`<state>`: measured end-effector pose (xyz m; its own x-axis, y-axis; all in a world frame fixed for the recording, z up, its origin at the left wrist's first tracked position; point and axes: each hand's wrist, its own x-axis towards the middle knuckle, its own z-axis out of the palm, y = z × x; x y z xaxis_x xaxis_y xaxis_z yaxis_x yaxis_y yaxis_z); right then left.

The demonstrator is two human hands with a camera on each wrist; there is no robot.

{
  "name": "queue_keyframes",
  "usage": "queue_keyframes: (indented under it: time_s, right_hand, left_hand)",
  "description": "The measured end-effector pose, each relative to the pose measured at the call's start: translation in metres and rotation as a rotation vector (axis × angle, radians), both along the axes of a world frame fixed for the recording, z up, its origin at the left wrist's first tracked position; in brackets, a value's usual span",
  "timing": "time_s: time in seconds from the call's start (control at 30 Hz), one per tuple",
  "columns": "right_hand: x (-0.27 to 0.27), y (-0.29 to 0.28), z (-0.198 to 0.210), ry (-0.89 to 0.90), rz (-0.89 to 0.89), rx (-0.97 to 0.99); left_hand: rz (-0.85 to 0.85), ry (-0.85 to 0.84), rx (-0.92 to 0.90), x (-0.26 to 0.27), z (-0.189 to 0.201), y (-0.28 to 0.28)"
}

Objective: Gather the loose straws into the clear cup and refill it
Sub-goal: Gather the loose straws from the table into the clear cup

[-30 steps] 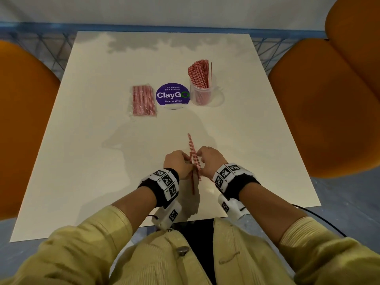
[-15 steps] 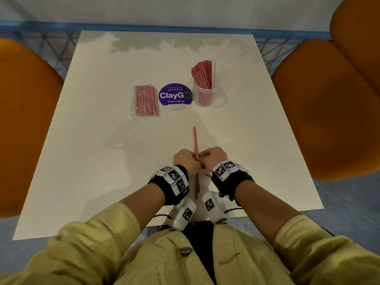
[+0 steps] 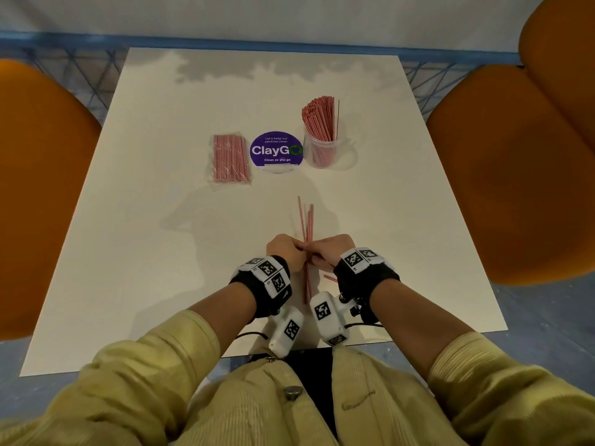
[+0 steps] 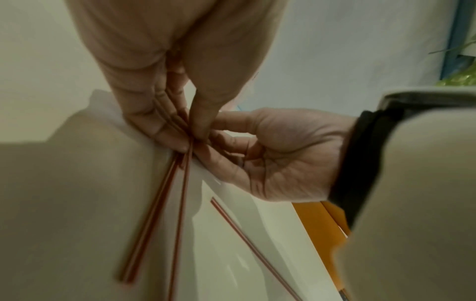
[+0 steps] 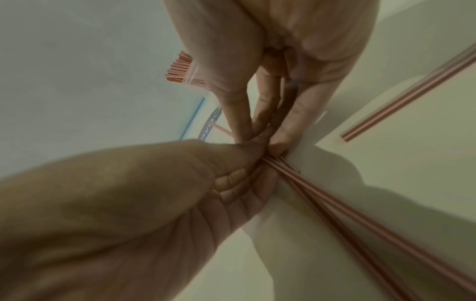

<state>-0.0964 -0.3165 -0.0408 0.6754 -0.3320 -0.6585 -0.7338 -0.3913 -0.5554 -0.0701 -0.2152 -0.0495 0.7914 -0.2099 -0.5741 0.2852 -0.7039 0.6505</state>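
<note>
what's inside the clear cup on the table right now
The clear cup holds a dense bunch of red-and-white straws standing upright, their tops well above the rim, with one thin straw apart at the right. The cup's bottom is hidden behind the packed straws.

Glossy smooth white table [image 3: 145, 252], clear plastic cup [image 3: 322, 149], ribbed yellow corduroy sleeves [image 3: 135, 381]

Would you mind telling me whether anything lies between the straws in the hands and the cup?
Nothing visible does. Both hands pinch the loose straws near the table's front edge; the stretch of table up to the cup is bare. The sticker lies left of that path.
</note>
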Motion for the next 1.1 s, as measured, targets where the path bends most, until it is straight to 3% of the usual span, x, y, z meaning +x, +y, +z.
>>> queue_keyframes:
  time_s: [0.13,0.2,0.3,0.4,0.8,0.93,1.1]
  right_hand:
    - [0.008,0.000,-0.001,-0.138,-0.208,0.269]
    - [0.011,-0.002,-0.002,-0.152,-0.291,0.093]
    - [0.011,-0.003,0.001,-0.092,0.041,-0.235]
    - [0.015,0.006,0.004,-0.025,0.248,-0.374]
    - [0.022,0.016,0.011,0.098,0.503,-0.447]
    - [0.018,0.016,0.006,0.067,0.417,-0.400]
    - [0.023,0.004,0.015,-0.220,-0.037,-0.111]
  left_hand:
    - [-0.023,-0.005,-0.022,0.010,-0.001,0.004]
    - [0.051,0.022,-0.100,0.016,-0.001,0.007]
    - [0.176,0.076,-0.214,0.025,0.004,0.012]
    - [0.312,0.140,-0.379,0.029,0.016,0.015]
    - [0.328,0.032,-0.352,0.030,0.024,0.015]
    - [0.295,0.027,-0.283,0.026,0.017,0.013]
    - [0.289,-0.003,-0.284,0.025,0.011,0.012]
